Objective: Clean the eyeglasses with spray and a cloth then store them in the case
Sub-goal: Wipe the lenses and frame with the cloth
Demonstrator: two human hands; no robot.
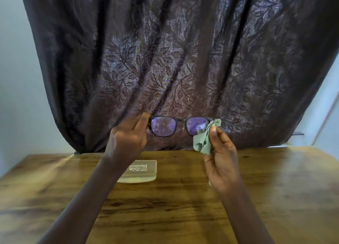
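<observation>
While the left hand (128, 135) pinches the eyeglasses (180, 126) at mid-frame above the worktop (183, 207), the right hand (222, 163) presses the cloth (205, 139) on one lens, apparently mid-wipe; next, the other lens, then the case (141, 171) below.

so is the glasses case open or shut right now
Open. The case lies on the table with its lid flipped back, printed inner face up, and a paler tray in front. The eyeglasses are held above it.
</observation>
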